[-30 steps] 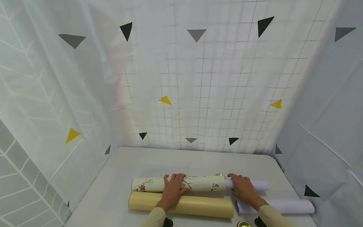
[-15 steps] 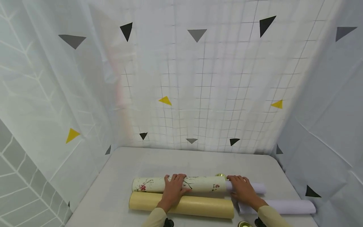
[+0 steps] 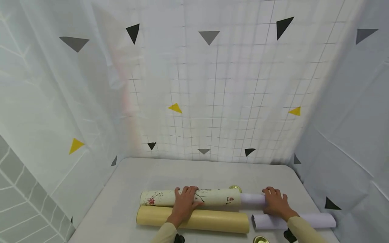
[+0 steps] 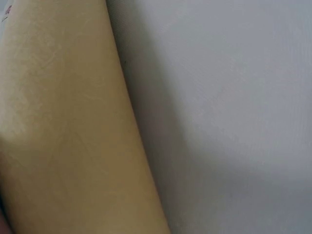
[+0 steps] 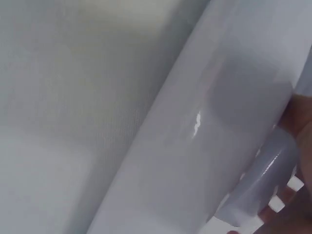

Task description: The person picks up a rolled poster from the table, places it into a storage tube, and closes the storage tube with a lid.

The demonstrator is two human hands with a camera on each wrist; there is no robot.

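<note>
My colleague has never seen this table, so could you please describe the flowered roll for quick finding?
On the white table, find the person's left hand. The flowered roll lies under it, just beyond the yellow roll. Its printed branches and red blossoms set it apart; the yellow roll and the white roll at its right end are plain.

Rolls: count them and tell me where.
4: floral roll at the back, yellow roll in front of it, white roll at the floral one's right end, second white roll front right. Any nested inside would be hidden.
</note>
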